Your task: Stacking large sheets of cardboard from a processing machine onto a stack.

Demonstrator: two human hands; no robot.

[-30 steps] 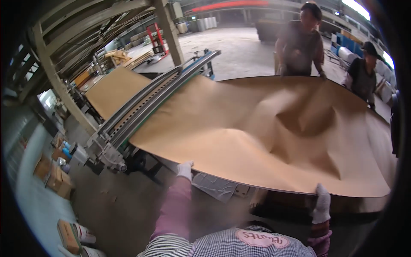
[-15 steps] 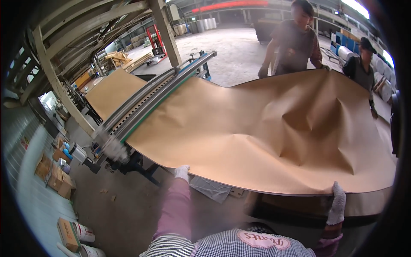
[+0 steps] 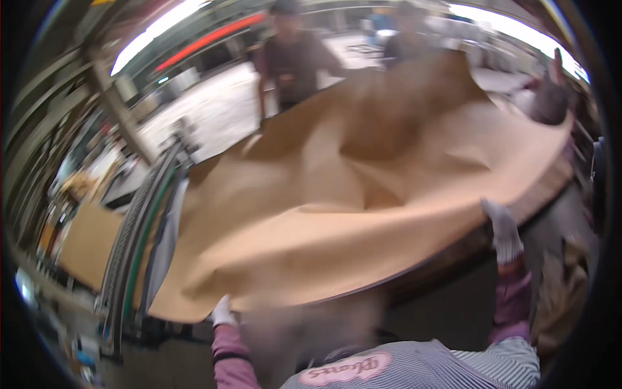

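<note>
A large tan sheet (image 3: 272, 236), papery or hide-like with deep creases and raised folds, hangs at waist height in front of me. My left hand (image 3: 223, 312), in a white glove, is closed on its near edge close to the left corner. Farther right along the same edge, my right hand (image 3: 503, 227), gloved too, grips the sheet with its fingers out of sight. The sheet's left end lies beside a long metal rail machine (image 3: 133, 249) with a green strip. Motion blurs much of the picture.
Two people, one at the far edge (image 3: 291, 65) and a blurred one farther right (image 3: 407, 39), stand across the sheet. Another person's raised arm (image 3: 551, 97) shows at the far right. A second tan sheet (image 3: 91, 241) lies beyond the rail. A beige post (image 3: 120, 104) stands behind.
My view has turned to the right. The sheet's left end now shows apart from the rail, and its folds have lifted. Both hands keep their grip; my right hand is higher in view.
</note>
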